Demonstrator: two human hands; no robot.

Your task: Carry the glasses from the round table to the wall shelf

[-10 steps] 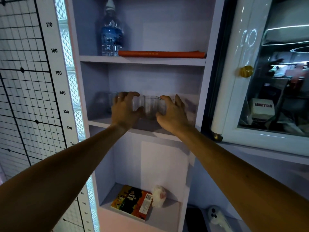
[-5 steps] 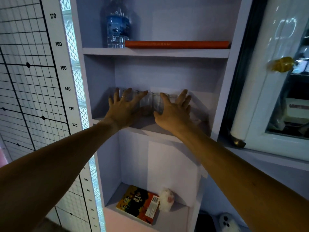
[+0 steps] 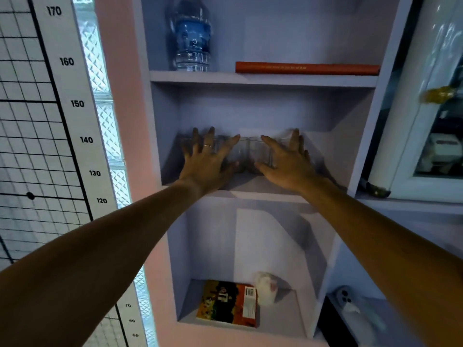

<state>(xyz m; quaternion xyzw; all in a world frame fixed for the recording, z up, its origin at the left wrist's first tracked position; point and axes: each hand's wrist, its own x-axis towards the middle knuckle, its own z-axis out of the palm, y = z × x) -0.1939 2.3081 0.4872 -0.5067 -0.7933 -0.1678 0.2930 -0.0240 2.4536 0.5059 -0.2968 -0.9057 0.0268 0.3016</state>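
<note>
1. The wall shelf (image 3: 263, 80) is a tall recessed unit of smooth, matte, pale lilac boards, with three square-cornered compartments stacked one above the other.
2. To its left hangs a flat white height chart (image 3: 62, 101) printed with a black grid and numbers, edged by a strip of ribbed glass block (image 3: 105, 116).
3. To its right stands a glossy white-framed cabinet door (image 3: 411, 136) with a glass pane and a rounded brass knob (image 3: 438, 95).
4. The left hand (image 3: 208, 161) reaches into the middle compartment with straight fingers fanned wide apart and a thin ring on one finger; it lies against the glasses (image 3: 246, 154).
5. The right hand (image 3: 285, 162) mirrors it, fingers splayed and straight against the same row.
6. The glasses are clear, straight-walled tumblers standing upright side by side on the middle board, partly hidden behind both hands; their number cannot be told.
7. A clear ridged plastic water bottle (image 3: 191, 38) with a blue label stands on the top board, beside a flat orange book (image 3: 307, 68).
8. On the bottom board a colourful glossy paperback (image 3: 228, 303) lies just beside a small soft white lump (image 3: 266, 288).
</note>
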